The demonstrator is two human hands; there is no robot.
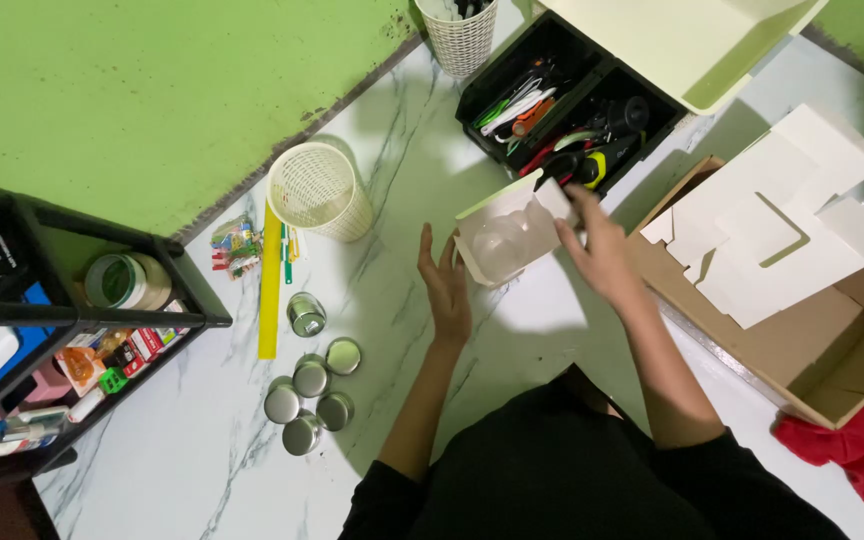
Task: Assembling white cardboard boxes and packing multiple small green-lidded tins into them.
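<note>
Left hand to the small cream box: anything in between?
Nothing visible. The left hand is open beside the small cream box, with only bare marble table in the gap. The right hand holds the box's far side. The round tins lie off to the left.

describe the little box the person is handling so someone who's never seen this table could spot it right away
On the white marble table, look just in front of the black tool organiser. The small cream box sits between the left hand and right hand, which grips its flap. Unlike the flat white cutouts nearby, it is folded up and open.
</note>
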